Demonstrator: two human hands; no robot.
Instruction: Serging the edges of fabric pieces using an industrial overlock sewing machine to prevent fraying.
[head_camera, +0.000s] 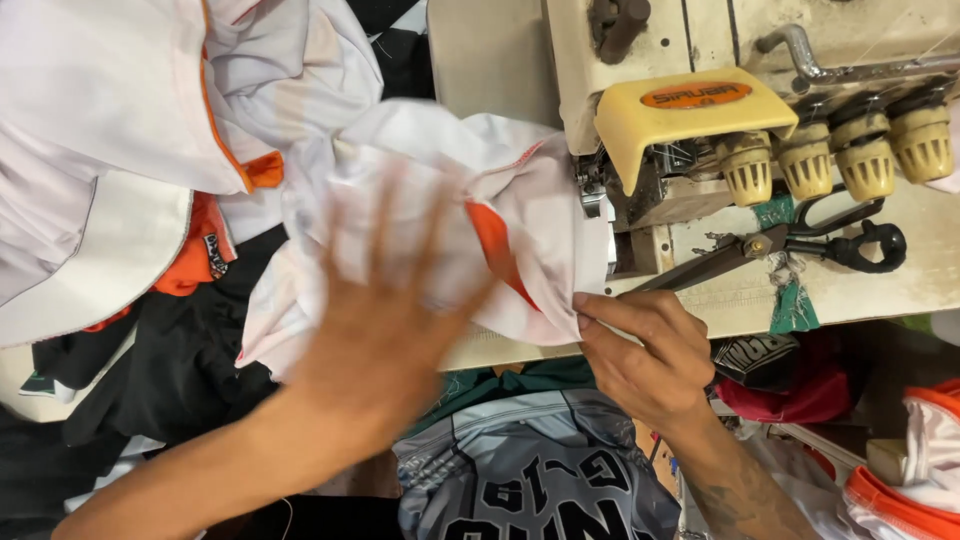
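Fabric is what both of my hands are on: a bunched white garment piece with orange trim (470, 230), lying on the bed of the cream sewing machine (680, 60). My left hand (385, 310) is blurred, fingers spread wide and flat against the cloth, covering the near-left part of the bundle. My right hand (645, 355) is narrow, fingertips pinched on the garment's lower right edge, just below and in front of the needle area under the yellow guard (690, 110).

From my hands the cloth runs up and to the left, its long axis slanting from my right fingertips toward the heap of white and orange pieces (120, 150) beyond my left hand. The end nearest the machine sits right at my right hand, so that hand is the closer one to the needle; my left hand lies well back on the bulk of the cloth.

Black-handled scissors (800, 245) rest on the machine table just past my right hand, to its far right, apart from the fabric. A grey printed garment (530, 470) lies below, between my forearms.
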